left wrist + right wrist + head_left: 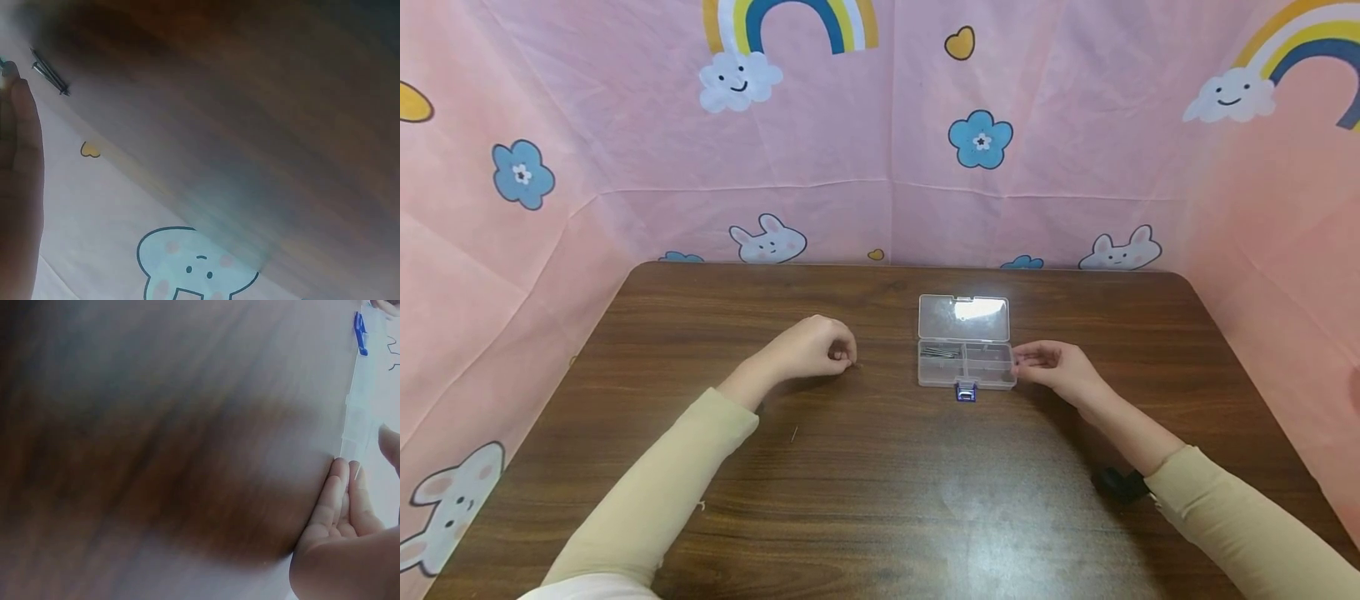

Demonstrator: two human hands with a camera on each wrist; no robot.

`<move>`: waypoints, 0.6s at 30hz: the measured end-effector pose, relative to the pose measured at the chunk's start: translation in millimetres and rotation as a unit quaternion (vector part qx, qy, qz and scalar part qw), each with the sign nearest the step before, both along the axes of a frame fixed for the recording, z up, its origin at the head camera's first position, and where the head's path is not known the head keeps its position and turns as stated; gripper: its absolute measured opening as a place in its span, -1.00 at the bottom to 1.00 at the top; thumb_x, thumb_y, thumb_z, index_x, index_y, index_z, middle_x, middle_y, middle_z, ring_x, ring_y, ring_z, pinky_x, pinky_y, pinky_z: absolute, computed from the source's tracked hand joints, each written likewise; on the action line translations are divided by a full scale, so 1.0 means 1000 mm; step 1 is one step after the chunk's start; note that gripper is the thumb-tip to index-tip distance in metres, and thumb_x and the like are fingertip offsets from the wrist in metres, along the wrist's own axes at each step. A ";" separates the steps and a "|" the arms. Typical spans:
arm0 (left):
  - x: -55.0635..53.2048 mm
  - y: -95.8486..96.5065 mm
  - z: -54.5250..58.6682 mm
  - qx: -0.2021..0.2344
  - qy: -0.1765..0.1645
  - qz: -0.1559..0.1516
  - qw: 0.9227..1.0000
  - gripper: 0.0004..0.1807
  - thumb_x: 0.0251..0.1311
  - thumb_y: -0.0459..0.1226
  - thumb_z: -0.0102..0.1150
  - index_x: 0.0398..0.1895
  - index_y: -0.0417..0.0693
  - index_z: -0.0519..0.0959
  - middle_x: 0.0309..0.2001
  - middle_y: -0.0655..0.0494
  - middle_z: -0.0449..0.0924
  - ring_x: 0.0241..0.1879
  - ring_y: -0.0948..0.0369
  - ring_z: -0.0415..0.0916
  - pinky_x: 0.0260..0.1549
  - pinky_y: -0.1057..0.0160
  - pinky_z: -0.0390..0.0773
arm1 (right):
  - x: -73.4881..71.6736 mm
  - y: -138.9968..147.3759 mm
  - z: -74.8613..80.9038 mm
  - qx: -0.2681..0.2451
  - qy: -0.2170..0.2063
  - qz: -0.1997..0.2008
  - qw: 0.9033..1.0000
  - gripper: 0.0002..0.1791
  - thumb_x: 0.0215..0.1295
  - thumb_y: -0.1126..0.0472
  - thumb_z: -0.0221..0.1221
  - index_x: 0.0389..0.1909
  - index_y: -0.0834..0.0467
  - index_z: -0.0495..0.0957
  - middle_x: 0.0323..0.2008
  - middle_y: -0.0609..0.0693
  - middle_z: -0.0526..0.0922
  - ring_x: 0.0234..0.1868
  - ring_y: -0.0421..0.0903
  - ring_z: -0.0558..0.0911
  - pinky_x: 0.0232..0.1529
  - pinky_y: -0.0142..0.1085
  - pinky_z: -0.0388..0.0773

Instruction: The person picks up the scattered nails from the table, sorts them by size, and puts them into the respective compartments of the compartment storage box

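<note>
My left hand (pixel 816 348) is low over the table, left of the box, its fingers curled toward the thumb. In the left wrist view, what look like two dark nails (pixel 50 74) lie just beyond the fingertips; whether the hand pinches anything is hidden. A clear plastic compartment box (pixel 988 382) with a blue latch (pixel 966 392) stands with its lid (pixel 940 317) raised. Several nails (pixel 940 352) fill its back left compartment. At the box's right end, the fairly straight fingers of my right hand (pixel 1060 367) rest against the wall.
A thin nail (pixel 793 434) lies on the brown wooden table (pixel 865 500) near the left forearm. Something dark (pixel 1120 483) is partly hidden under the right forearm. Pink printed cloth (pixel 850 150) hangs behind the table and along both sides.
</note>
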State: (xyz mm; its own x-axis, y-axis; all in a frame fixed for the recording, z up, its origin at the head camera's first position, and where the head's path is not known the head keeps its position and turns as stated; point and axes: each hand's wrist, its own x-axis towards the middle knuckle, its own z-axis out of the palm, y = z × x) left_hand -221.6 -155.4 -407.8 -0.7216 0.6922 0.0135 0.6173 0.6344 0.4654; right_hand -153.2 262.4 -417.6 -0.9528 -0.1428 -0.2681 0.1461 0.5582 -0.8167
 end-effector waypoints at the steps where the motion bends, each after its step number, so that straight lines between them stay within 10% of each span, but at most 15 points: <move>1: 0.000 0.000 0.001 0.002 0.000 0.001 1.000 -0.87 0.23 -0.41 0.35 -0.40 0.02 0.73 -0.36 0.20 0.69 -0.36 0.29 0.50 -0.28 0.29 0.55 | 0.000 0.000 0.000 0.000 0.001 0.000 1.000 -0.49 0.45 0.07 0.35 0.28 0.28 0.60 0.08 0.18 0.75 -0.05 -0.22 0.65 0.11 -0.40 0.54; 18: -0.006 0.020 0.012 0.010 0.027 0.008 1.000 -0.90 0.27 -0.41 0.35 -0.35 -0.02 0.74 -0.30 0.17 0.71 -0.31 0.24 0.53 -0.23 0.27 0.58 | 0.002 -0.001 0.001 0.002 0.002 -0.002 1.000 -0.49 0.46 0.06 0.35 0.28 0.28 0.60 0.08 0.18 0.76 -0.04 -0.21 0.65 0.26 -0.20 0.56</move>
State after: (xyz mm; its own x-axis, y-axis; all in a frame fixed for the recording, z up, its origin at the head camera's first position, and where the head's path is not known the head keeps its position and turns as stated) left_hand -227.3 -135.8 -395.6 -0.7305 0.6797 0.0664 0.6314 0.6352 0.4448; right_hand -151.3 261.7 -416.8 -0.9545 -0.1387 -0.2641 0.1439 0.5614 -0.8149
